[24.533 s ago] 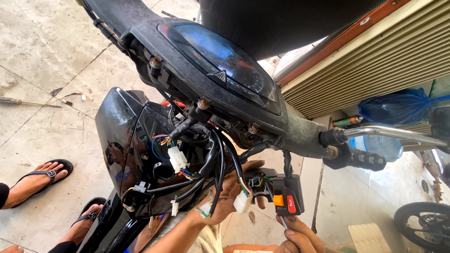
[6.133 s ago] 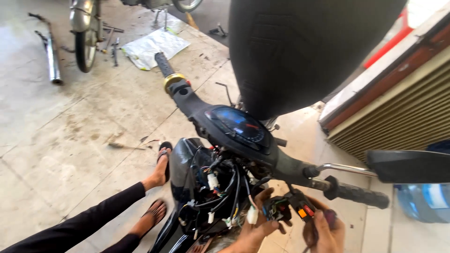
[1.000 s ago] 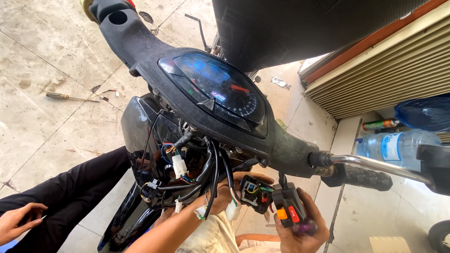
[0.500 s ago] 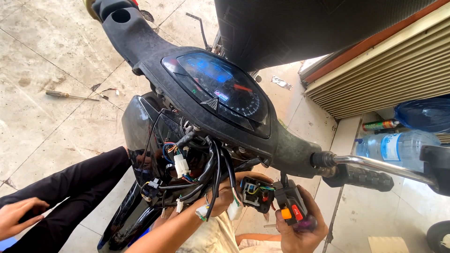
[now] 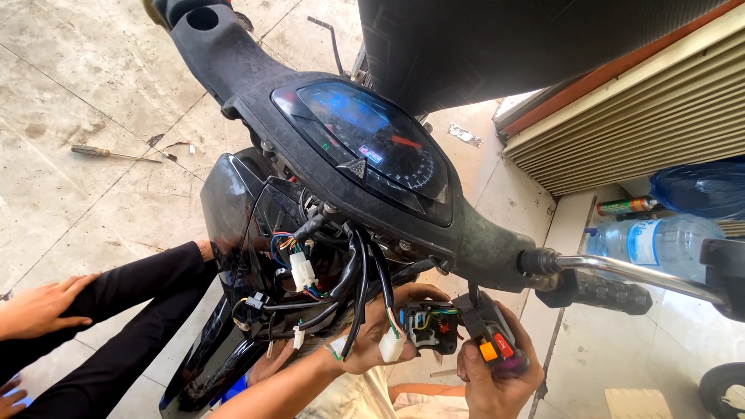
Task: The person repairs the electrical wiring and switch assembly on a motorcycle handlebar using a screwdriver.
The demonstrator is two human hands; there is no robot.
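Note:
A black scooter's handlebar and speedometer [image 5: 365,147] fill the middle, with the front cover off and wires [image 5: 310,264] hanging out. My left hand [image 5: 372,334] reaches up under the handlebar and holds the open half of a black switch block [image 5: 427,326] with coloured wires inside; a white connector [image 5: 392,347] lies against its fingers. My right hand [image 5: 497,384] grips the other half, a switch housing [image 5: 493,345] with an orange and a red button, just below the right grip [image 5: 597,291].
Another person in black sleeves crouches at the left, one hand [image 5: 39,306] on a knee. A screwdriver [image 5: 109,154] lies on the concrete floor. A water bottle [image 5: 660,240], a can [image 5: 628,206] and a shutter stand at the right.
My hands stay on the switch block halves with hardly any shift. The other person's hand at the left has moved up a little.

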